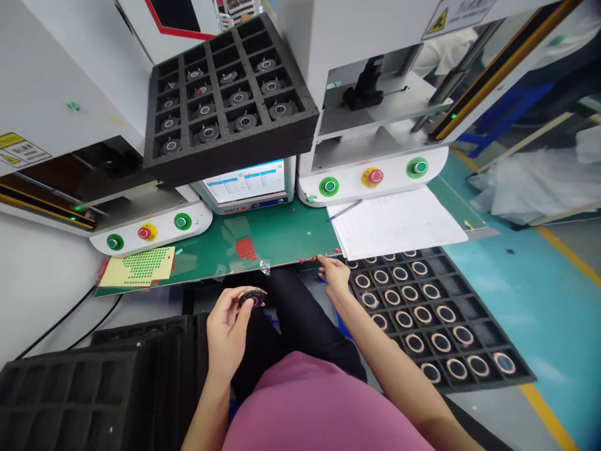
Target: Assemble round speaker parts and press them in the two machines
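My left hand (pixel 231 321) is closed around the rim of a round black part (pixel 253 297), held above my lap with one face turned up. My right hand (pixel 334 274) reaches to the front edge of the green bench (pixel 286 235), thumb and forefinger pinched at a small red sticker in the row along that edge. More red stickers (pixel 336 251) show just right of the fingertips. On the bench lies a red sticker sheet (pixel 245 248), with a crumpled clear scrap (pixel 265 267) near it.
A black foam tray (pixel 230 141) of round parts sits above a screen (pixel 248 185), between two press machines. Papers (pixel 399 225) and a pen (pixel 345 210) lie right. A tray of ringed parts (pixel 453 319) stands lower right; stacked black trays (pixel 70 401) lower left. Yellow sheet (pixel 138 266) at left.
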{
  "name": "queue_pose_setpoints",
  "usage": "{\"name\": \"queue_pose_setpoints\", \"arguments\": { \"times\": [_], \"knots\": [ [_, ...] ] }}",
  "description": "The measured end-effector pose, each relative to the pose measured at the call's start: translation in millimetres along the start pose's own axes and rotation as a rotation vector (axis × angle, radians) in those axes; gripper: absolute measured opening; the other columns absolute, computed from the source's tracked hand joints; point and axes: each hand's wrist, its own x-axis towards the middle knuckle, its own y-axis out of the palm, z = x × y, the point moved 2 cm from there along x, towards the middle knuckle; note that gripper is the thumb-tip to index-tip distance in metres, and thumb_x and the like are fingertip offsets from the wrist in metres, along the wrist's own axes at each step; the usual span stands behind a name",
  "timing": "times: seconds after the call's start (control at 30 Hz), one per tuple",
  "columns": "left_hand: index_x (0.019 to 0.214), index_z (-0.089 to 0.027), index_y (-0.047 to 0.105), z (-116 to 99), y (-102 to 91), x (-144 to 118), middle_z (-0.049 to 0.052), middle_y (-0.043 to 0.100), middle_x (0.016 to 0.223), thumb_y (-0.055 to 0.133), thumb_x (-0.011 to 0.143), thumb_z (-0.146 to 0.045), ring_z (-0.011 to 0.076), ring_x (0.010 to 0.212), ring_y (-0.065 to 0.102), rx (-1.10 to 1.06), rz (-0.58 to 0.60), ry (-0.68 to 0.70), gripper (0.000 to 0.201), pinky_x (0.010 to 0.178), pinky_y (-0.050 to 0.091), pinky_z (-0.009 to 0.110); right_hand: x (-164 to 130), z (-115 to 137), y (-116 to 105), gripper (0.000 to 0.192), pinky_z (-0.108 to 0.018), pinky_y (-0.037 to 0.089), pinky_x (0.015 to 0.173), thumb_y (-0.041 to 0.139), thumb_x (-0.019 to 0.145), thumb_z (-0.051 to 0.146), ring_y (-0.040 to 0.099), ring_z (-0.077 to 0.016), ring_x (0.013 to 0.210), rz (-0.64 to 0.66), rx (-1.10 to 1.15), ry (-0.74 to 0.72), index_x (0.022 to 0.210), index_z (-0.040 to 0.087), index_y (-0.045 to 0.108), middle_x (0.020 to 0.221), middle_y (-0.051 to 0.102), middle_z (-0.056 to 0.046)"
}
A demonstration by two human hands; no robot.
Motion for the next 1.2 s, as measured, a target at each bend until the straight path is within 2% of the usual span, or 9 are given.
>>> {"name": "queue_pose_setpoints", "arguments": {
  "times": [0.17, 0.3, 0.37, 0.47, 0.6, 0.73, 0.83, 1.03, 1.2],
  "knots": [
    [0.093, -0.015, 0.065, -6, 3.0, -2, 0.008, 0.075, 0.091, 0.066, 0.086, -0.039, 0.0193, 0.083, 0.073, -0.097, -0.038, -0.101, 0.025, 0.078, 0.062, 0.031, -27, 14, -14, 0.019, -0.023, 0.053, 0.058, 0.068, 0.089, 0.032, 0.059, -0.0095, 0.064, 0.071, 0.101, -0.081, 0.088, 0.014, 0.061, 0.078, 0.061, 0.002],
    [0.094, -0.015, 0.062, -11, 7.0, -4, 0.010, 0.076, 0.092, 0.066, 0.086, -0.045, 0.0203, 0.075, 0.075, -0.196, 0.015, -0.157, 0.031, 0.069, 0.064, 0.032, -73, 39, -24, 0.039, -0.024, 0.055, 0.065, 0.090, 0.054, 0.031, 0.062, -0.0108, 0.066, 0.249, 0.222, -0.248, 0.076, 0.018, 0.060, 0.075, 0.062, 0.003],
    [0.095, -0.015, 0.060, -16, 11.2, -6, 0.011, 0.076, 0.094, 0.064, 0.087, -0.045, 0.0191, 0.068, 0.074, -0.209, 0.046, -0.152, 0.031, 0.060, 0.062, 0.028, -97, 53, -25, 0.043, -0.025, 0.056, 0.067, 0.091, 0.047, 0.029, 0.062, -0.0105, 0.067, 0.321, 0.254, -0.304, 0.077, 0.019, 0.062, 0.081, 0.065, 0.002],
    [0.096, -0.015, 0.060, -28, 17.7, -9, 0.011, 0.077, 0.095, 0.062, 0.089, -0.040, 0.0166, 0.064, 0.073, -0.224, 0.068, -0.094, 0.026, 0.055, 0.060, 0.024, -129, 71, -25, 0.036, -0.025, 0.056, 0.068, 0.089, 0.052, 0.027, 0.060, -0.0084, 0.063, 0.430, 0.275, -0.381, 0.076, 0.020, 0.062, 0.085, 0.068, 0.001],
    [0.096, -0.015, 0.063, -42, 22.3, -14, 0.009, 0.077, 0.095, 0.060, 0.092, -0.030, 0.0143, 0.063, 0.073, -0.276, 0.108, -0.018, 0.015, 0.057, 0.060, 0.022, -156, 83, -23, 0.022, -0.024, 0.056, 0.064, 0.083, 0.064, 0.022, 0.062, -0.0098, 0.062, 0.623, 0.279, -0.486, 0.074, 0.020, 0.064, 0.074, 0.067, 0.001],
    [0.098, -0.018, 0.065, -46, 22.9, -20, 0.006, 0.077, 0.098, 0.057, 0.094, -0.022, 0.0119, 0.065, 0.073, -0.318, 0.156, 0.058, 0.010, 0.059, 0.061, 0.020, -166, 85, -25, 0.015, -0.021, 0.054, 0.063, 0.080, 0.070, 0.017, 0.064, -0.0108, 0.064, 0.662, 0.275, -0.511, 0.073, 0.020, 0.065, 0.069, 0.068, 0.001],
    [0.107, -0.021, 0.066, -45, 23.1, -25, 0.004, 0.076, 0.104, 0.055, 0.095, -0.018, 0.0121, 0.073, 0.074, -0.232, 0.181, 0.157, 0.017, 0.067, 0.062, 0.021, -175, 87, -29, 0.015, -0.021, 0.055, 0.062, 0.078, 0.071, 0.014, 0.066, -0.0115, 0.066, 0.684, 0.257, -0.531, 0.075, 0.021, 0.065, 0.070, 0.070, 0.001],
    [0.120, -0.023, 0.066, -48, 26.3, -31, 0.005, 0.076, 0.110, 0.061, 0.090, -0.013, 0.0176, 0.089, 0.075, 0.079, 0.070, 0.378, 0.032, 0.079, 0.062, 0.026, -202, 93, -31, 0.024, -0.020, 0.057, 0.066, 0.074, 0.073, 0.004, 0.068, -0.0104, 0.067, 0.806, 0.312, -0.563, 0.081, 0.024, 0.064, 0.072, 0.071, 0.004],
    [0.122, -0.023, 0.063, -54, 32.7, -33, 0.006, 0.075, 0.111, 0.060, 0.089, -0.009, 0.0171, 0.091, 0.075, 0.087, 0.023, 0.460, 0.036, 0.079, 0.062, 0.025, -210, 88, -25, 0.021, -0.020, 0.058, 0.068, 0.077, 0.075, 0.010, 0.067, -0.0099, 0.069, 0.860, 0.411, -0.490, 0.082, 0.023, 0.063, 0.073, 0.069, 0.003]
  ]
}}
